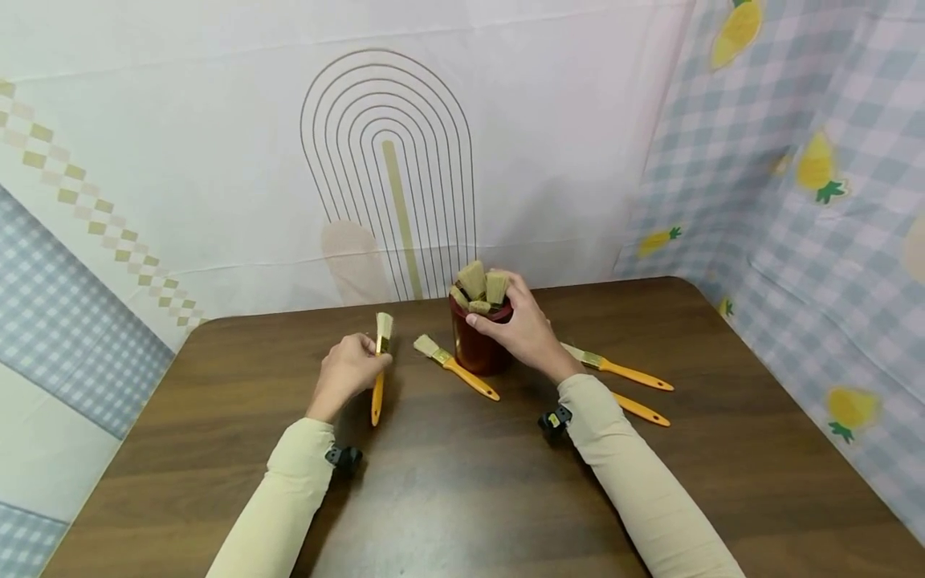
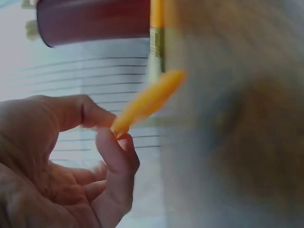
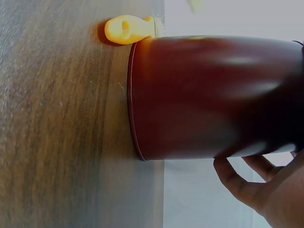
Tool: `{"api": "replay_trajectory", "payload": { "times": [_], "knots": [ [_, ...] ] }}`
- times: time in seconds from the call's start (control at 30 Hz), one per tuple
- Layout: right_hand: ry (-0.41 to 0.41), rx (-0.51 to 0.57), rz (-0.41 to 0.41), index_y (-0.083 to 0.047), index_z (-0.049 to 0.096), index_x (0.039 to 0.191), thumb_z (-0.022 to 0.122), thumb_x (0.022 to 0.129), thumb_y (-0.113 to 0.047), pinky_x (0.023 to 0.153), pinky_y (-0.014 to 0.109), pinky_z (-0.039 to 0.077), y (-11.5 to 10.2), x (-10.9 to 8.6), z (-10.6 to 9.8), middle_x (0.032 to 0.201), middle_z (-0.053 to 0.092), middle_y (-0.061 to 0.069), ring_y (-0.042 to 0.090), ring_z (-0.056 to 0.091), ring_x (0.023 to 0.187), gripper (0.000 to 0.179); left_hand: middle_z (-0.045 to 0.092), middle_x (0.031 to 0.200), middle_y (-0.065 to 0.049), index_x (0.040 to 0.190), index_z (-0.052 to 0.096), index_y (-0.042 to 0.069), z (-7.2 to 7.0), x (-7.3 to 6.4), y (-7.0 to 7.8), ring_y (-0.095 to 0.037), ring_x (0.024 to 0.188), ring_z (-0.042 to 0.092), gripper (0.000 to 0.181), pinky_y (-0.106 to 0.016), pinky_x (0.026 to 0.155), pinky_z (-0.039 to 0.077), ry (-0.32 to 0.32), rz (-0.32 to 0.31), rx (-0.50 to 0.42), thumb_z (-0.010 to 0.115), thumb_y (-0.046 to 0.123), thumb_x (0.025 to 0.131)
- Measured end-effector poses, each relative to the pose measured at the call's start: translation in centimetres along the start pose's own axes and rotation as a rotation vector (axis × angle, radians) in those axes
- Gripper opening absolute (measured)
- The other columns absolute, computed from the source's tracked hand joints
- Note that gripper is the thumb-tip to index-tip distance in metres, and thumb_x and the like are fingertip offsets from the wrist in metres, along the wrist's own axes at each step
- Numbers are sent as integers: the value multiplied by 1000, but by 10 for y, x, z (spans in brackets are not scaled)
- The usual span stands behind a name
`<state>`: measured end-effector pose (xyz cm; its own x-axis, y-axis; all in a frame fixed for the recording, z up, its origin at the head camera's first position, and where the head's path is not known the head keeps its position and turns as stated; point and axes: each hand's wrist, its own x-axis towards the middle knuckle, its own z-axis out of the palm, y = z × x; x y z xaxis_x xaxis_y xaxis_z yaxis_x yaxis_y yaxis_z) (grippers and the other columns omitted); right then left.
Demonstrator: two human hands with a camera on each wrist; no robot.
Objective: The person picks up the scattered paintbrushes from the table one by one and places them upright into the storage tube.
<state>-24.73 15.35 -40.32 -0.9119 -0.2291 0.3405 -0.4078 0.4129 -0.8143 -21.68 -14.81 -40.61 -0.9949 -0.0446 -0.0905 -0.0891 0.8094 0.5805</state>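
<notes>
Because the left hand (image 1: 350, 367) pinches a yellow-handled paintbrush (image 1: 377, 396) between thumb and fingers, it could swivel or slip. The right hand (image 1: 527, 331) grips the dark red canister (image 1: 475, 345) near the far edge of the tabletop (image 1: 433, 498); an uneven push could tip it, spilling its upturned brushes (image 1: 473, 281).

L hand (image 1: 352, 369) is pinching betw. thumb & fingers, R hand (image 1: 531, 333) is gripping w/ thumb spread from fingers, L arm (image 1: 278, 498) & R arm (image 1: 643, 486) slanting inward.
</notes>
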Motion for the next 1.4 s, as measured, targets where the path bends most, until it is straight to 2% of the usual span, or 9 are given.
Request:
{"api": "replay_trajectory", "payload": {
  "times": [0.17,0.33,0.5,0.67,0.9,1.0,1.13,1.27,1.4],
  "knots": [
    [0,1,9,-16,50,155,82,92,-41,120,53,38,0,-1,0,162,37,0,25,40,148,75,78,104,-12,110,66,5,-14,-11,22,-33,101,72,28,-55,97,49,121,105,-62,69,28,95],
    [0,9,15,-16,50,154,82,93,-40,119,52,38,0,-1,1,162,37,-1,24,40,147,74,78,106,-9,119,66,7,-30,-24,52,-28,98,76,30,-53,95,52,230,213,-181,69,27,97],
    [-10,7,11,-18,50,155,81,94,-41,119,53,39,1,0,2,163,36,-1,25,40,147,72,75,110,-7,119,63,9,-40,-35,82,-24,93,78,26,-44,78,60,244,340,-324,72,22,99],
    [-3,-8,-6,-16,51,154,82,93,-40,118,52,40,0,1,2,162,37,1,25,41,146,73,72,113,-8,120,59,5,-49,-43,112,-22,92,77,27,-35,75,61,273,482,-455,73,13,98],
    [6,-13,-15,-15,52,154,83,92,-39,120,51,38,1,1,1,161,38,2,24,41,147,73,70,111,-9,128,56,3,-58,-39,151,-21,87,77,36,-31,67,63,310,634,-604,73,6,97],
    [4,-7,-16,-16,51,154,82,93,-40,120,51,38,2,0,0,161,38,2,24,41,147,73,70,109,-10,125,59,3,-57,-33,165,-23,84,78,30,-30,67,63,335,672,-612,72,9,100],
    [1,12,-13,-18,53,153,83,93,-40,120,53,37,2,0,0,161,38,1,24,41,146,70,71,108,-12,124,62,2,-52,-23,177,-25,84,79,24,-31,67,64,351,671,-578,66,18,106],
    [-1,11,-19,-20,53,153,83,93,-40,120,54,37,1,0,0,160,38,1,24,42,145,70,70,108,-13,122,64,2,-41,-13,181,-25,83,79,25,-31,67,64,338,656,-522,60,24,110],
    [-10,5,-22,-21,51,155,83,93,-42,118,54,40,1,0,0,161,37,1,24,44,143,73,72,108,-12,119,67,2,-25,-6,181,-24,87,77,24,-31,69,63,342,683,-411,61,23,109]
  ]
}}
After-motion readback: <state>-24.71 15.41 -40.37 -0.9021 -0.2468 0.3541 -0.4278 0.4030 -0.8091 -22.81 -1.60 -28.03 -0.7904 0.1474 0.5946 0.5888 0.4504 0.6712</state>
